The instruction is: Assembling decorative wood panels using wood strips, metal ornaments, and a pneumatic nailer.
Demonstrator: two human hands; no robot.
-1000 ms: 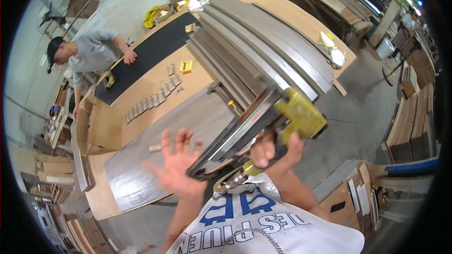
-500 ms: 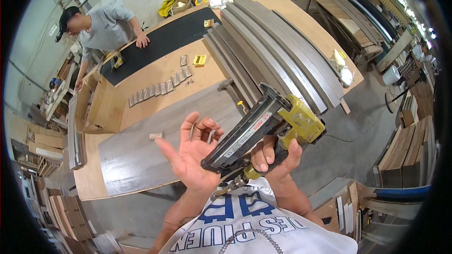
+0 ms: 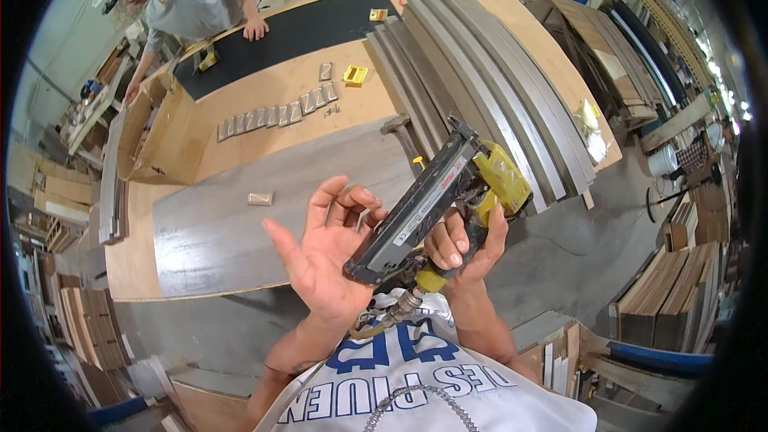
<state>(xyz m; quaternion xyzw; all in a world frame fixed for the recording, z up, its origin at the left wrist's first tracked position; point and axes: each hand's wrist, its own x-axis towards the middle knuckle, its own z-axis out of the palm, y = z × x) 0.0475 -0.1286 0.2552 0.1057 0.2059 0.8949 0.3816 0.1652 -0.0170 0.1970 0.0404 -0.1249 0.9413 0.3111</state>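
A yellow and black pneumatic nail gun (image 3: 506, 178) is gripped by its handle in my right hand (image 3: 458, 250), and an air hose fitting hangs from the handle. Its long black magazine slants down to the left. My left hand (image 3: 324, 260) is palm up with fingers spread and partly curled, and the magazine's lower end lies against the palm. Beneath both hands is a grey wood-grain panel (image 3: 204, 232) bearing one small metal plate (image 3: 260, 198). A hammer (image 3: 400, 126) lies at the panel's far right, by a small yellow-handled tool (image 3: 418, 163).
Beyond the panel, several metal plates (image 3: 276, 115) form a row near a yellow box (image 3: 355, 74). Long grey boards (image 3: 472, 88) are stacked to the right. A cardboard box (image 3: 160, 140) stands at left. A co-worker (image 3: 196, 0) leans over a black panel (image 3: 308, 28).
My view has shifted, so the table sits higher in it. The nail gun has tilted a little more upright; both hands keep nearly the same pose.
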